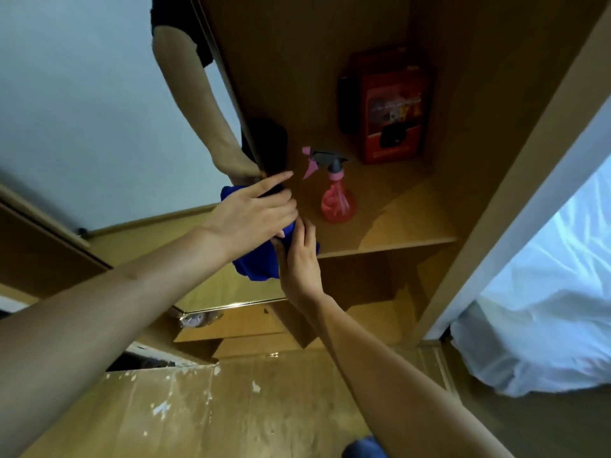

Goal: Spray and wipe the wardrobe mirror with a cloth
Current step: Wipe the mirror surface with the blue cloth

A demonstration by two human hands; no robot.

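A blue cloth (254,266) is bunched between both hands at the edge of the wardrobe mirror (99,110). My left hand (254,213) lies on top of the cloth with its index finger stretched out. My right hand (297,259) grips the cloth from below and the right. The mirror door fills the left side and reflects an arm and a pale wall. A pink spray bottle (335,196) with a grey trigger head stands upright on the wooden shelf (413,226), just right of my hands, untouched.
A red box (390,104) stands at the back of the shelf behind the bottle. Lower shelves sit beneath. The wardrobe's right side panel (529,143) borders a bed with white bedding (545,309). A worn wooden floor (231,408) lies below.
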